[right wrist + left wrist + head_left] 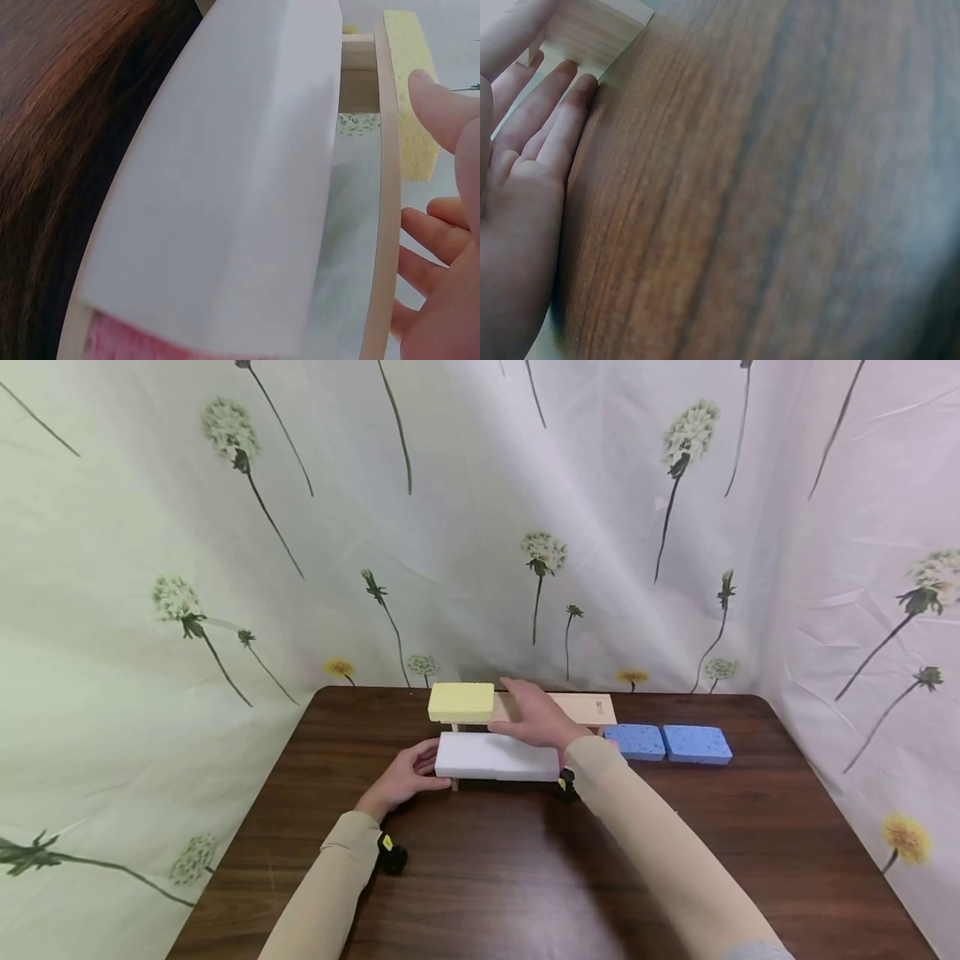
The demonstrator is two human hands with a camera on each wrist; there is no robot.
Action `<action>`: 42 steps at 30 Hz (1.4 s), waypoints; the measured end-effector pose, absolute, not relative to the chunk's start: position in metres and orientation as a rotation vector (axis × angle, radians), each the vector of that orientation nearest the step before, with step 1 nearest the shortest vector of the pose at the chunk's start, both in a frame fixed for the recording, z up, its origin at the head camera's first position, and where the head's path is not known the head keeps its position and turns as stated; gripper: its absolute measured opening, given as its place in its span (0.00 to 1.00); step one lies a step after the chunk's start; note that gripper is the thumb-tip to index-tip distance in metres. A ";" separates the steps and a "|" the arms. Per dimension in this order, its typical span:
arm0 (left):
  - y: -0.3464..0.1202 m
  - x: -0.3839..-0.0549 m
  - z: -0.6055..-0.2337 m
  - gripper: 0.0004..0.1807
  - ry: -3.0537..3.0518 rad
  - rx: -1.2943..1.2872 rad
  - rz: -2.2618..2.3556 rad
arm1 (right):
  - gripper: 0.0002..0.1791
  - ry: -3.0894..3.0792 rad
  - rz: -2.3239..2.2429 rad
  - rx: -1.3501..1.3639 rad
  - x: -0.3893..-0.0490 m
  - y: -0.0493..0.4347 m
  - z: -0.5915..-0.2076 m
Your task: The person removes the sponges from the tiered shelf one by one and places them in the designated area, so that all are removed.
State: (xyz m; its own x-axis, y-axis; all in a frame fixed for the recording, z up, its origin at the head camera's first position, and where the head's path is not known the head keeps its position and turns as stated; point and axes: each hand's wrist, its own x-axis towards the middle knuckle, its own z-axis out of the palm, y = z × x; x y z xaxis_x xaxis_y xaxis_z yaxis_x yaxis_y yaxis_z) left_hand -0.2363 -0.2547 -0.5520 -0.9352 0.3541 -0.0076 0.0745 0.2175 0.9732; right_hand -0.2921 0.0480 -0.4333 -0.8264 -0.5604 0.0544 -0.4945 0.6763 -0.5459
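Note:
A yellow sponge [461,700] lies on the left end of the upper tier of a wooden two-tier rack [581,706]. Along the lower tier rests a smooth white block [480,754], a small step showing in its front edge. Something pink [135,341] shows at the block's near end in the right wrist view. My left hand [403,774] holds the rack's left end, thumb in front and fingers behind. Over the bare upper board, just right of the yellow sponge, my right hand [534,714] is spread with nothing in it.
Two blue sponges [636,741] lie side by side to the right of the rack. Everything stands on a dark wood-grain table [480,868], near its back edge. A hanging cloth [465,568] printed with dandelions closes off the back and both sides.

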 end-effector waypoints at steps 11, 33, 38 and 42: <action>-0.255 -0.243 -0.550 0.43 2.268 0.452 1.802 | 0.50 2.846 -0.808 -0.911 -0.298 0.036 -0.432; -0.254 -0.236 -0.551 0.44 2.274 0.427 1.783 | 0.46 2.916 -0.802 -0.910 -0.296 0.024 -0.440; -0.253 -0.234 -0.551 0.44 2.262 0.410 1.792 | 0.44 2.920 -0.835 -0.899 -0.297 0.023 -0.445; -0.253 -0.234 -0.551 0.44 2.261 0.403 1.792 | 0.43 2.922 -0.853 -0.902 -0.297 0.024 -0.445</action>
